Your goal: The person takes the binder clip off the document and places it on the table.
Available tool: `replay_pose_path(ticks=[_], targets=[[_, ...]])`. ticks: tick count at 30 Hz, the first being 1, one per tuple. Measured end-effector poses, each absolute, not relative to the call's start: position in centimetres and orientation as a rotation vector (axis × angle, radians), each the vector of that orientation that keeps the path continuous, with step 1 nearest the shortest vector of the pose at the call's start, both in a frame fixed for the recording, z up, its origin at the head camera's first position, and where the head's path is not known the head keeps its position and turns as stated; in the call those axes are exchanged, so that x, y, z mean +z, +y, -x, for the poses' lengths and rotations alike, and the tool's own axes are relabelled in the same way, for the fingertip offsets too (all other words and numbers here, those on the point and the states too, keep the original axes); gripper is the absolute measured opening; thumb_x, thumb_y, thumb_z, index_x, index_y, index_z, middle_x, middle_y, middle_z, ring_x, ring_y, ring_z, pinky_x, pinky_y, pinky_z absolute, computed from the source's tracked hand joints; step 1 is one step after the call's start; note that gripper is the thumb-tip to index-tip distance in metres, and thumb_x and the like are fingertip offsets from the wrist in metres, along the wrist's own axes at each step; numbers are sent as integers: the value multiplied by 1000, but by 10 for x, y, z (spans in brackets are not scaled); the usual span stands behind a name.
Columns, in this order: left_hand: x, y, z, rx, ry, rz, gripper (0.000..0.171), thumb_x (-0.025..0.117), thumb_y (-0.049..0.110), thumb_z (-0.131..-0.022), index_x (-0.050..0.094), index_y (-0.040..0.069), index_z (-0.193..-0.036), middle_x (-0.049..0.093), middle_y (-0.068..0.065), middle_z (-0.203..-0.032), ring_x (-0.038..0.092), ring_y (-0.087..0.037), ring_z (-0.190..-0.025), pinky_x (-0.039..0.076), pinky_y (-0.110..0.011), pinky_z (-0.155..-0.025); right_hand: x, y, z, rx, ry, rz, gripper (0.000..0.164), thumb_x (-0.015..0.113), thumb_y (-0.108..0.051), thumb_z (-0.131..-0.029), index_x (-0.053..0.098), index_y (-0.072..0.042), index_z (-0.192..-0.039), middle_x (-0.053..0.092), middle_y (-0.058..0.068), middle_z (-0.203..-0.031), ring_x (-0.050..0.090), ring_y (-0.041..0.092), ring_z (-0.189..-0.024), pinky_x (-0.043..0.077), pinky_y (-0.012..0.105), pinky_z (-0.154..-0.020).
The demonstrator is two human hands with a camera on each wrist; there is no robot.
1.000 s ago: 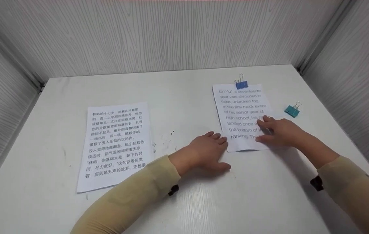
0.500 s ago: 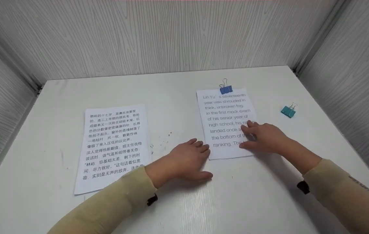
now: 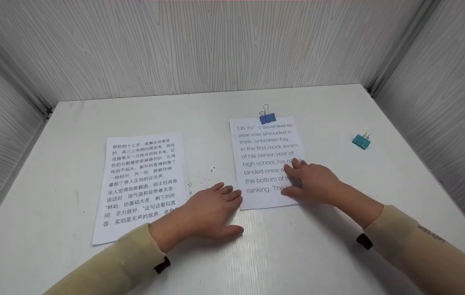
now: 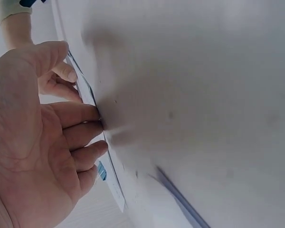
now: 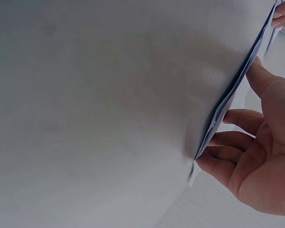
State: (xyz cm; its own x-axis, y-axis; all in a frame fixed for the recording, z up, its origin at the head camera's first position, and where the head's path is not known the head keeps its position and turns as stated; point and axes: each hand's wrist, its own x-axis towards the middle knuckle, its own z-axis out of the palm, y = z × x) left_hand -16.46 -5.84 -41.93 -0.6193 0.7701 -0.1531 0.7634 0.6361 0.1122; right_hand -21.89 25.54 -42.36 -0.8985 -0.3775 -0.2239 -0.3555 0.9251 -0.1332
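Note:
A stack of white sheets with English print (image 3: pixel 263 155) lies flat on the table, with a blue binder clip (image 3: pixel 268 118) on its top edge. My left hand (image 3: pixel 206 213) rests at the stack's lower left edge, its fingertips touching or very near it. On the lower right part my right hand (image 3: pixel 312 182) lies with thumb and fingers touching the paper. In the left wrist view the left hand's fingers (image 4: pixel 85 135) are loosely bent along the paper edge. The right wrist view shows the right fingers (image 5: pixel 228 147) against the sheets. Neither hand grips anything.
Another stack of sheets with Chinese print (image 3: pixel 140 184) lies on the left, partly behind my left forearm. A teal binder clip (image 3: pixel 361 141) sits on the white table (image 3: pixel 257 254) to the right. Wood-grain panels (image 3: pixel 208 45) stand at the back and sides.
The English stack, with its blue clip, has slid left and slightly toward me. Both hands have moved along with it, keeping their places at its sides.

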Motion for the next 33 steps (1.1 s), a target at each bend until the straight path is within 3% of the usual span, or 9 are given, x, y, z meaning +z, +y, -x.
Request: replay_pose_path(ticks=[18, 33], targets=[[-417, -107, 143, 89, 2674, -1296, 73, 60, 53, -102, 57, -1, -151, 54, -16, -157, 48, -36, -148, 31, -48, -125, -422, 224, 200, -128, 2824, 742, 75, 76, -47, -96, 53, -11, -158, 46, 21, -160, 49, 40, -145, 49, 58, -110], [-418, -126, 133, 152, 2668, -1255, 70, 59, 54, -103, 60, 1, -149, 56, -14, -156, 49, -34, -147, 30, -48, -126, -424, 209, 189, -122, 2794, 802, 75, 77, -48, -96, 53, -13, -158, 47, 19, -161, 48, 38, -147, 52, 56, -105]])
